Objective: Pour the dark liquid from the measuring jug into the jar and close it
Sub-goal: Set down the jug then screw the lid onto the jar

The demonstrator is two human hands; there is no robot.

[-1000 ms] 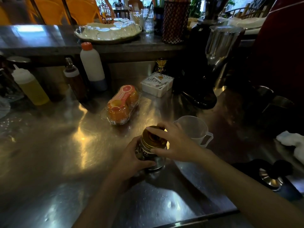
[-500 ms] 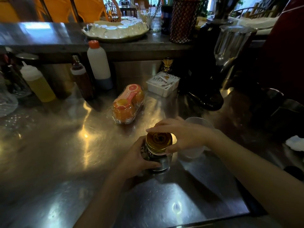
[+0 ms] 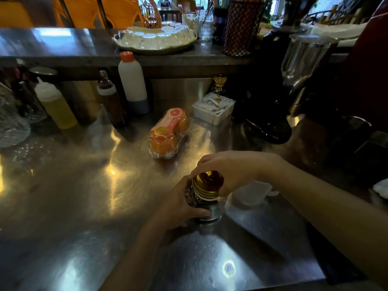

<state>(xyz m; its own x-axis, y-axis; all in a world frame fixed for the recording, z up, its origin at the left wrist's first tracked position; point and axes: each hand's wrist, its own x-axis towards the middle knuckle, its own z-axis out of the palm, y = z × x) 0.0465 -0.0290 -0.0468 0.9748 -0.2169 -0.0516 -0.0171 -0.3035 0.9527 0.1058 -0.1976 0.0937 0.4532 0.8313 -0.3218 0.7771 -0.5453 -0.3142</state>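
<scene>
The glass jar (image 3: 206, 203) stands upright on the steel counter (image 3: 84, 206), near the centre and a little toward the near edge. The left hand (image 3: 180, 203) wraps around its left side, fingers curled closed against the glass low down. The right hand (image 3: 227, 171) comes in from the right and arches over the top, its fingers closed around the rim of the gold lid (image 3: 207, 183), which sits on the jar's mouth. The jar's contents look dark, though the hands hide most of the glass.

Just right of the jar, partly hidden under the right wrist and forearm, stands the clear plastic measuring jug (image 3: 253, 193); its handle points right and it looks empty.

Farther back, well apart from the jar, a clear pack of two oranges (image 3: 169, 136) lies at a slant. To its right is a white box of sachets (image 3: 214, 108), and beyond that the dark base of a grinder (image 3: 270, 122) with a metal hopper above. Along the far left stand a yellow squeeze bottle (image 3: 55, 103), a brown bottle (image 3: 111, 101) and a white bottle with an orange cap (image 3: 132, 80). On the raised ledge behind, a tray of upturned glasses (image 3: 155, 39) sits left of a mesh straw holder (image 3: 241, 28). A white cloth (image 3: 381, 187) shows at the right edge.
</scene>
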